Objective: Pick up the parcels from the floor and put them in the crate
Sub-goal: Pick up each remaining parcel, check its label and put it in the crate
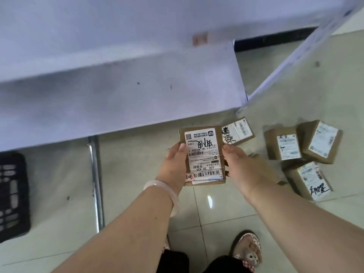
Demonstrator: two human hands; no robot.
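A flat cardboard parcel [203, 156], judged light and stiff, is gripped by its long side edges at centre between left hand [173, 164] and right hand [240, 166], fingers curled round it, with the crate [12, 196] at 9 o'clock.

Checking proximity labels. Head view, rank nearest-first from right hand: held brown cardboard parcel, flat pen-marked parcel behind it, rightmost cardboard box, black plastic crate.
1. Held brown cardboard parcel, in right hand.
2. Flat pen-marked parcel, floor just beyond.
3. Rightmost cardboard box, floor, far right.
4. Black plastic crate, far left.
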